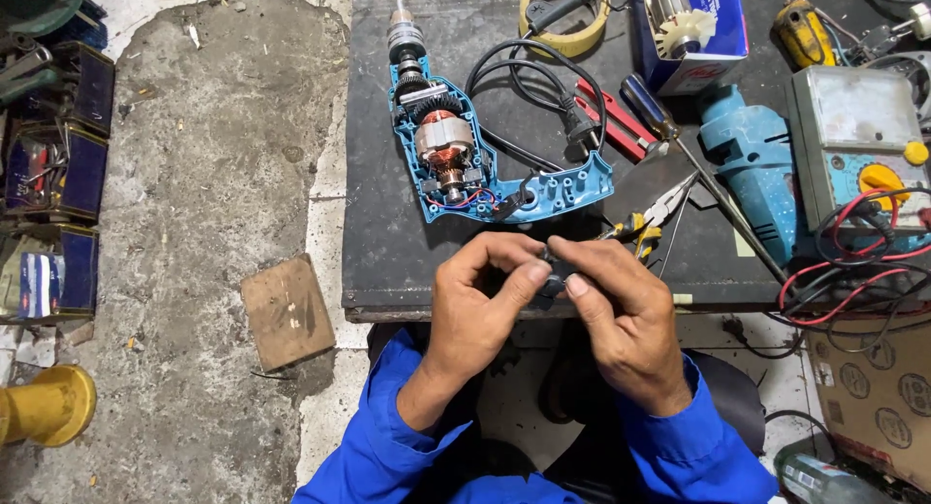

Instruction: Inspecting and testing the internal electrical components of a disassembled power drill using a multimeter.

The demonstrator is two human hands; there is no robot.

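Blue-white box (pixel 713 29) at top centre-right; left hand (pixel 480 305) and right hand (pixel 621 320) both pinching small dark part (pixel 553 276), mostly hidden.

Even, bright daylight, soft shadows, sharp focus throughout, with slight wide-angle bending at the edges.

A single head-worn camera looks steeply down from close above the person's lap, facing forward over the near edge of the dark table (pixel 388 261), with bare concrete floor (pixel 204 174) filling the view's left side.
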